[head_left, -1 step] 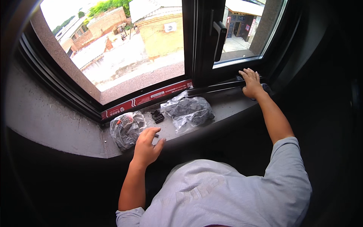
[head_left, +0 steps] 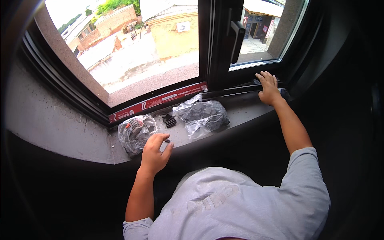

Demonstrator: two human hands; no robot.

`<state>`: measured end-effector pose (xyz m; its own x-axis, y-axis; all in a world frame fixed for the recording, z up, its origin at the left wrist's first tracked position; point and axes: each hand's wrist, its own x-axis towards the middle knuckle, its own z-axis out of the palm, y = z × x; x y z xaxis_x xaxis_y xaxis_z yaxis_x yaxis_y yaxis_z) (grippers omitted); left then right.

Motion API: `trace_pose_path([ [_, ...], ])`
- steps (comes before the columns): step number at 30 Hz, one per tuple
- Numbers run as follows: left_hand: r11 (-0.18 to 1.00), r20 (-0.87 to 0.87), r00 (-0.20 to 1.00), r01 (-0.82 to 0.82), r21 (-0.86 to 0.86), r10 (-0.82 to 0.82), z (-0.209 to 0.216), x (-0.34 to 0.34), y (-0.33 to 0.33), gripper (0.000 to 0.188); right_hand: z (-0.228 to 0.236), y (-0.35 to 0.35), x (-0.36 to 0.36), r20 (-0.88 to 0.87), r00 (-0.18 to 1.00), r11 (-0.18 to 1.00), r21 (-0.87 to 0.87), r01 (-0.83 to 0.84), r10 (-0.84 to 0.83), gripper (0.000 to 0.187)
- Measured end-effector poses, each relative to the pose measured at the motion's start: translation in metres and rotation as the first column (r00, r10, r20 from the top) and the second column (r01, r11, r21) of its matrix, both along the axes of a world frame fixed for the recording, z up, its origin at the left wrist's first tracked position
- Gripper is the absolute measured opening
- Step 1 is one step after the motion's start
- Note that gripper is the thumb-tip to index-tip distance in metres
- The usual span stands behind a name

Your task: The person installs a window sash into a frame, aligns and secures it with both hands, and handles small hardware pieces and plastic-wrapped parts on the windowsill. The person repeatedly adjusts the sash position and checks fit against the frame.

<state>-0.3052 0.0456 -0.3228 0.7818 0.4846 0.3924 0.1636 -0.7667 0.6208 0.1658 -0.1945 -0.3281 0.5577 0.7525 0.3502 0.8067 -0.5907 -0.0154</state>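
My left hand (head_left: 155, 152) hovers at the front edge of the grey windowsill (head_left: 180, 139), thumb and forefinger apart, nothing visible between them. Just past its fingertips lies a small black piece (head_left: 167, 141). A clear plastic bag (head_left: 136, 138) with dark contents and an orange spot sits beside that hand. Several short black pieces (head_left: 169, 121) are heaped between it and a second clear bag (head_left: 205, 114) of dark parts. At the sill's right end my right hand (head_left: 269, 89) reaches over long black strips (head_left: 236, 91) with fingers stretched out; whether it touches them, I cannot tell.
The black window frame (head_left: 206, 48) rises behind the sill, with a lever handle (head_left: 237, 42) on the right sash. A red printed strip (head_left: 156, 102) runs along the frame's bottom. Something dark (head_left: 284, 94) lies beyond my right hand. Buildings show outside.
The view has shifted slightly, so the window and sill sit a little farther right in the picture. Both hands keep nearly the same pose.
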Motion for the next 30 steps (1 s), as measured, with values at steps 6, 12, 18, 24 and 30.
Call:
trace_pose_path([
  [6,0.961,0.065,0.966,-0.241,-0.134,0.251,-0.015,-0.031,0.006,0.005,-0.042,0.026,-0.099,0.106,0.925,0.744,0.563,-0.359,0.366,0.013],
  [12,0.965,0.011,0.969,-0.246,-0.092,0.248,-0.043,-0.030,0.004,0.011,-0.097,0.054,-0.110,-0.314,0.949,0.821,0.546,0.166,0.017,0.013],
  [18,0.964,-0.047,0.963,-0.266,0.017,0.266,-0.064,0.001,0.008,0.019,-0.095,0.054,-0.115,-0.206,0.978,0.834,0.545,0.082,0.039,0.010],
  [24,0.965,0.048,0.968,-0.250,0.084,0.247,-0.057,0.038,0.026,0.022,-0.098,0.052,-0.113,-0.162,0.987,0.850,0.523,0.063,0.026,0.009],
  [30,0.939,-0.155,0.934,-0.295,0.179,0.323,-0.066,0.060,0.039,0.026,-0.097,0.055,-0.112,-0.153,0.988,0.864,0.501,0.046,0.036,0.009],
])
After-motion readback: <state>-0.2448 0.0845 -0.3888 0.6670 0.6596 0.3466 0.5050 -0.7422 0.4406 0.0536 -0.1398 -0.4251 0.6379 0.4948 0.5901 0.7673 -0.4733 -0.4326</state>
